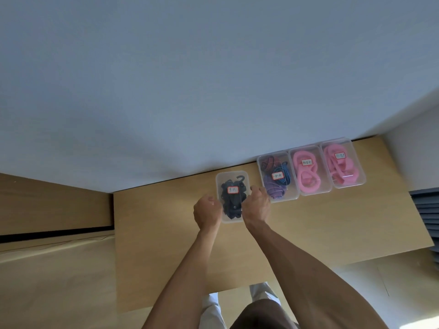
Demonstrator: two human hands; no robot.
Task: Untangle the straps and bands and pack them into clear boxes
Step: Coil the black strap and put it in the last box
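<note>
- Fingers of the left hand and right hand curl round the long sides of the lidded clear box, gripping it between them on the wooden table.
- Inside it lie black straps under a red-edged label.
- At two o'clock, three more clear boxes stand in a touching row along the wall: one with purple and blue bands, then pink bands, then pink straps.
</note>
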